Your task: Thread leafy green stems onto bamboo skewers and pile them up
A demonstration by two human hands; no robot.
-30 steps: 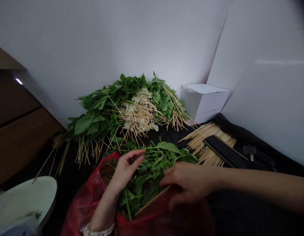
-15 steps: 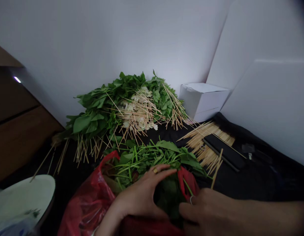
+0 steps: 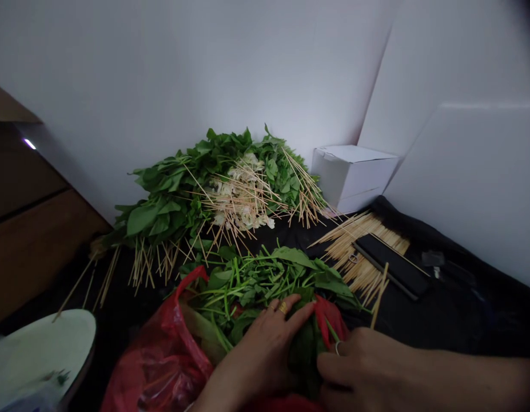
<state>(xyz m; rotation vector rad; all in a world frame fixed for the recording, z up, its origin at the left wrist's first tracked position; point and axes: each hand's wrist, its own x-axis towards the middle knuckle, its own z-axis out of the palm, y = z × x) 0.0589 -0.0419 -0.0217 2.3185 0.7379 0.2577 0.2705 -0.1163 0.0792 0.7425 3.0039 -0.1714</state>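
Observation:
My left hand (image 3: pixel 269 343) reaches into an open red plastic bag (image 3: pixel 162 355) and rests on leafy greens (image 3: pixel 265 274). Its fingers are spread and its thumb is hidden. Beside it on the right, my right hand (image 3: pixel 359 366) is closed, its fingertips out of sight. A bamboo skewer (image 3: pixel 379 297) juts up from behind this hand. A green stem shows by its ring. Cut stems and broad leaves fill the bag's mouth. Behind the bag lies a heap of skewered greens (image 3: pixel 162 183), with pale skewered leaves (image 3: pixel 241 189) in the middle.
Loose skewers (image 3: pixel 363 246) lie on the black cloth at right, with a dark phone (image 3: pixel 393 266) on top. A white box (image 3: pixel 354 174) stands against the wall. At the lower left is a pale basin (image 3: pixel 46 349); wooden drawers (image 3: pixel 28 240) are beyond.
My left hand has moved slightly right and turned, so its thumb no longer shows. My right hand has shifted a little to the right, still closed.

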